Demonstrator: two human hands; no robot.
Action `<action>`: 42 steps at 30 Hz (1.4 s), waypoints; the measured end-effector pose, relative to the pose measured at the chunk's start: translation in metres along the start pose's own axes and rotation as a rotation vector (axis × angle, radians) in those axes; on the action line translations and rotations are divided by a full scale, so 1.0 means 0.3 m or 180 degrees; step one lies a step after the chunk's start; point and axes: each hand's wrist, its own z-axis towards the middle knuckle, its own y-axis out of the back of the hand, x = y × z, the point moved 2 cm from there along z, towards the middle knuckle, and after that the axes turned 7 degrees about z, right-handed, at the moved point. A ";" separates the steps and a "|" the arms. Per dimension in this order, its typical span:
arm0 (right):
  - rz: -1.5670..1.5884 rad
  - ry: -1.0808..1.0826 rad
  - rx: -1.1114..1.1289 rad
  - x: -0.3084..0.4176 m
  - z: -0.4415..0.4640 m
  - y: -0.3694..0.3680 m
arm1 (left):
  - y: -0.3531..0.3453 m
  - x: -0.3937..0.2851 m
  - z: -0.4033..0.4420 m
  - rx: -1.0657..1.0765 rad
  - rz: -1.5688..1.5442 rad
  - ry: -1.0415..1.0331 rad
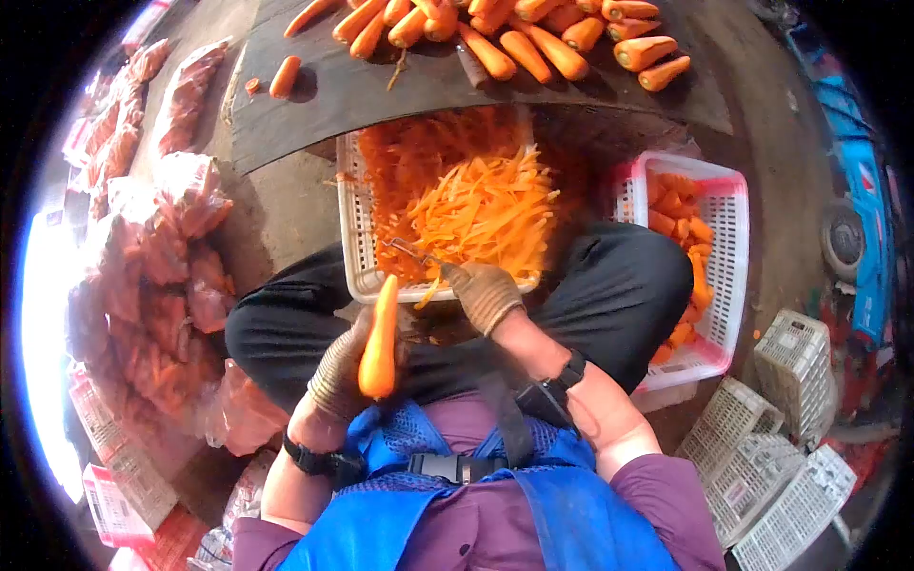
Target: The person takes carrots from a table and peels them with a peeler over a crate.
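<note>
My gloved left hand [339,373] is closed around a carrot [380,347] that stands nearly upright with its thin end away from me. In my gloved right hand [484,295] is a peeler [411,251], its head pointing left, a little beyond the carrot's tip and apart from it. Below the peeler's head, between my knees, a white crate [359,262] holds a heap of orange carrot peelings [490,214]. One strip of peel hangs over the crate's near rim beside my right hand.
Whole carrots [519,52] lie piled on a dark board [324,100] ahead, with a knife among them. A pink-and-white crate [728,276] of carrots stands right. Bags of carrots [152,285] fill the left side. Stacked empty crates [752,457] and a blue vehicle [862,190] are at right.
</note>
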 end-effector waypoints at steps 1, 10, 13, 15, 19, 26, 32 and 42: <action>0.0053 0.0179 0.0040 0.026 -0.004 0.013 | 0.017 -0.017 0.012 -0.0105 0.0451 -0.0169; 0.0172 0.0682 0.0394 0.048 -0.053 0.005 | 0.109 -0.053 0.252 -0.0267 -0.0742 -0.0046; 0.0375 0.0812 0.0449 0.054 -0.059 0.002 | 0.129 -0.070 0.302 0.0057 -0.1092 0.0139; 0.0441 0.0902 0.0457 0.057 -0.062 0.001 | 0.084 -0.085 0.316 -0.0366 -0.0814 -0.0001; 0.0234 0.0851 0.0401 0.037 -0.053 -0.021 | 0.089 -0.091 0.364 -0.0113 -0.0837 0.0036; 0.0414 0.0517 0.0620 0.054 -0.061 -0.007 | 0.012 -0.099 0.245 -0.0055 -0.0381 -0.0037; -0.0351 0.0271 0.0111 -0.062 0.029 -0.038 | 0.019 -0.028 0.045 -0.0225 0.0326 0.0202; 0.0152 0.0325 0.0445 0.023 -0.003 -0.001 | 0.104 -0.057 0.178 0.0359 -0.0284 -0.0232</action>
